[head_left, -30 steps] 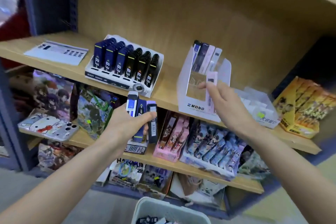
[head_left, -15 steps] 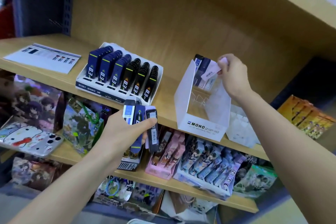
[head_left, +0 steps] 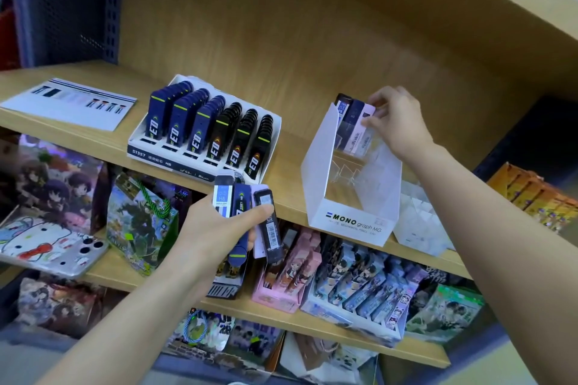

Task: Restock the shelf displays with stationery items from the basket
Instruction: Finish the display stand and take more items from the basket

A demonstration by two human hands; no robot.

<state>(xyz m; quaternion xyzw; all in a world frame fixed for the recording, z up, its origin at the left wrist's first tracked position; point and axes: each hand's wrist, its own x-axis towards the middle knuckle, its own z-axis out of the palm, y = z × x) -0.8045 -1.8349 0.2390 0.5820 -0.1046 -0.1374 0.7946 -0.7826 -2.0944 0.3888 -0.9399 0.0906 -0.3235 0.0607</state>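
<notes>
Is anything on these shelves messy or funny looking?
Nothing is spilled or broken. The clear MONO box looks bare: only a few lead cases stand at its back, while the tray beside it is full.

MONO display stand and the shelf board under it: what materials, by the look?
MONO display stand: looks like thin frosted translucent plastic sheet, folded; the lead cases inside show through its walls. Shelf board: matte wood-grain finish, probably laminate over board, though solid wood cannot be ruled out.
</notes>
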